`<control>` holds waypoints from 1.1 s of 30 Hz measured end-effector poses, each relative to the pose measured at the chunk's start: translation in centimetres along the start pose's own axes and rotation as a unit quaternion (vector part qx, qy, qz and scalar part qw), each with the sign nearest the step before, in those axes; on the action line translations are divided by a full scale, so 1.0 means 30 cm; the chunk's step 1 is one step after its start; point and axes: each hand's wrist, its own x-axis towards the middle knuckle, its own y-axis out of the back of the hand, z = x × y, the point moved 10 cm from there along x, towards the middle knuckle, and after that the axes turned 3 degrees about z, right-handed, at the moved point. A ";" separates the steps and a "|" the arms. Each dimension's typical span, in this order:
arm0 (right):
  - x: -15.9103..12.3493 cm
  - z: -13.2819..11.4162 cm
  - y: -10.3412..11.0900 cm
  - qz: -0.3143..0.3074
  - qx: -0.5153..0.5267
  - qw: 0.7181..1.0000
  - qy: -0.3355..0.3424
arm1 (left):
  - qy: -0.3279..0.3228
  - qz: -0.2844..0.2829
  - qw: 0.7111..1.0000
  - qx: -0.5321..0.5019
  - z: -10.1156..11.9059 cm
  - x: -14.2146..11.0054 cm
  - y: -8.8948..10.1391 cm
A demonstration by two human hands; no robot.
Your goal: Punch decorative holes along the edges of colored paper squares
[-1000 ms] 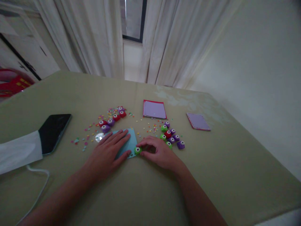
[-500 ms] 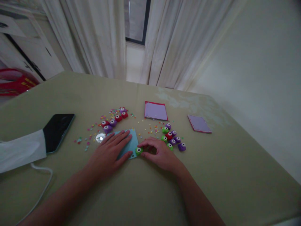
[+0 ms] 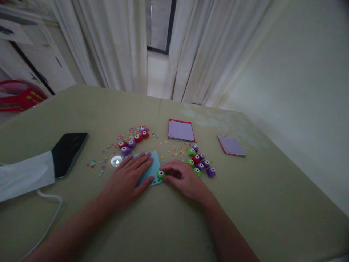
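Observation:
My left hand (image 3: 128,177) lies flat with its fingers stretched over a light blue sheet of paper (image 3: 155,162), pressing it to the table. Between the thumb and fingers of my right hand (image 3: 184,178) is a small green craft punch (image 3: 161,174), set at the sheet's right edge. Small punched shapes show near the sheet's lower edge. Right of that hand stand several green, purple and red craft punches (image 3: 200,166). Beyond my left fingers is another row of red and purple punches (image 3: 131,144).
Bits of coloured confetti (image 3: 108,147) are scattered around the punches. A stack of lilac paper (image 3: 180,130) lies farther back, a smaller stack (image 3: 231,145) to the right. At left are a phone (image 3: 68,154), a white paper packet (image 3: 27,176), a cable (image 3: 51,218) and a clear disc (image 3: 116,161).
The green punch sits slightly farther onto the blue sheet's edge. Both hands keep nearly the same pose; the whole view has shifted a little.

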 end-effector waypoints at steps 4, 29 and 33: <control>0.001 -0.009 0.003 0.003 -0.005 1.000 0.008 | -0.002 0.005 1.000 -0.002 0.002 -0.002 0.004; 0.011 0.039 0.002 0.014 0.046 0.996 -0.080 | 0.001 0.011 1.000 -0.021 -0.002 0.006 0.003; 0.011 0.042 0.000 0.011 0.040 0.997 -0.072 | 0.006 0.027 0.999 -0.038 -0.005 0.007 0.007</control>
